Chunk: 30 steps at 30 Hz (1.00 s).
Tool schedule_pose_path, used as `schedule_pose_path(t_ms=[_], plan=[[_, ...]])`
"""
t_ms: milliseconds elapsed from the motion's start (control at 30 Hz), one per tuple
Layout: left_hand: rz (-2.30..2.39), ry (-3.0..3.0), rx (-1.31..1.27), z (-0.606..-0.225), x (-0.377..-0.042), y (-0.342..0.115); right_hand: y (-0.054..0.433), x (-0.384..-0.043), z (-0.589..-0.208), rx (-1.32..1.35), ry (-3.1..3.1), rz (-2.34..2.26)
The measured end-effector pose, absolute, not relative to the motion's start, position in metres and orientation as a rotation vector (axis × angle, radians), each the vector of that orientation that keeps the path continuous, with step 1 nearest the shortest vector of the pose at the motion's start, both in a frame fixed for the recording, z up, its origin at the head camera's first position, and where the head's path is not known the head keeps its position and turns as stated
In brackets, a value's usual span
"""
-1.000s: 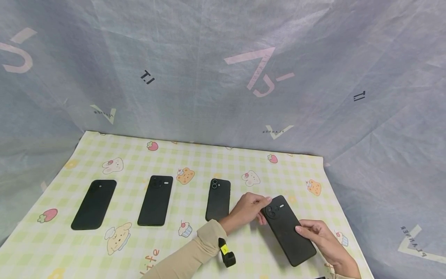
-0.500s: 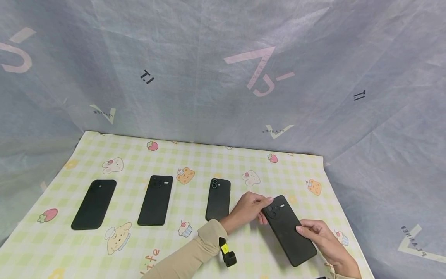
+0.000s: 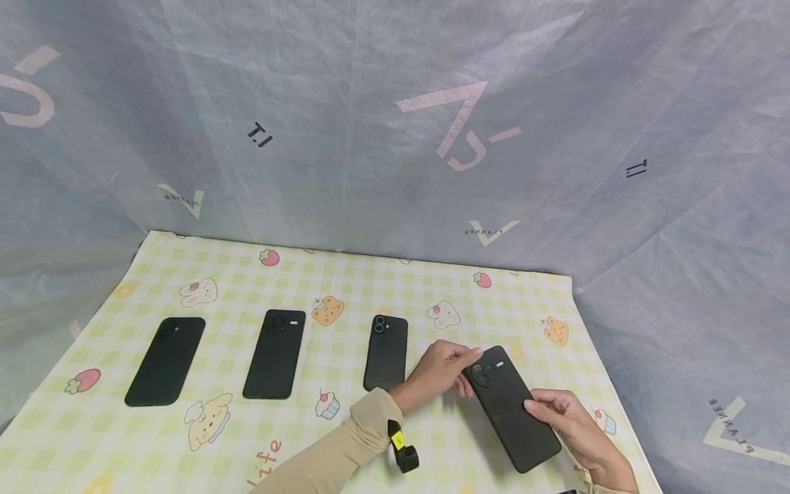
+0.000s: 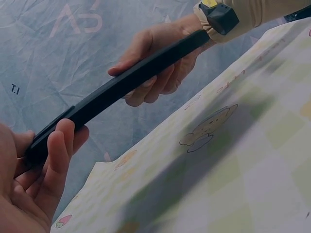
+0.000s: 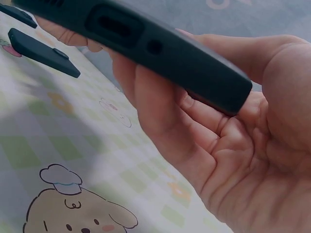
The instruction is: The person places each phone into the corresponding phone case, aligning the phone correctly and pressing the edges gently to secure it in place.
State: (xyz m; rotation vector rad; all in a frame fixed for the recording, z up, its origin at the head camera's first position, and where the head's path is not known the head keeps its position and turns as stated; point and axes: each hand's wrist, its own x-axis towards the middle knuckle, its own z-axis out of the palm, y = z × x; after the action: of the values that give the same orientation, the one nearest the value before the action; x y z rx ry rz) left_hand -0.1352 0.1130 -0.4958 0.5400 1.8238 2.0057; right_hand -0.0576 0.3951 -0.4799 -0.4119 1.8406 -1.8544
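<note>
A black phone (image 3: 513,415) with a round camera bump and a small light strip is held above the cloth at the right, its back facing up. My left hand (image 3: 441,370) pinches its camera end, with the thumb on top and fingers beneath. Along the opposite long edge, nearer the bottom end, my right hand (image 3: 568,420) grips it, thumb on the back. The left wrist view shows the phone (image 4: 116,94) edge-on and tilted, apart from the cloth, casting a shadow. Port cutouts show on the phone's bottom end (image 5: 160,53) in the right wrist view. Its screen side is hidden.
Three more black phones lie face down in a row: a smaller phone (image 3: 386,357) beside my left forearm, a middle phone (image 3: 275,357), and a far-left phone (image 3: 165,363). A green checked cloth (image 3: 345,288) covers the table. Grey fabric (image 3: 345,171) hangs behind.
Both hands keep the same hold on the phone, which has barely moved. The head view has shifted very slightly.
</note>
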Motion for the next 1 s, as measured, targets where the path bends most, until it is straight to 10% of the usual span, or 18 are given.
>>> schedule_pose_path(t_ms=[1000], plan=[[1.950,1.898,0.592,-0.495,-0.144,0.109,0.381,-0.068,-0.477,-0.428,1.739,-1.792]])
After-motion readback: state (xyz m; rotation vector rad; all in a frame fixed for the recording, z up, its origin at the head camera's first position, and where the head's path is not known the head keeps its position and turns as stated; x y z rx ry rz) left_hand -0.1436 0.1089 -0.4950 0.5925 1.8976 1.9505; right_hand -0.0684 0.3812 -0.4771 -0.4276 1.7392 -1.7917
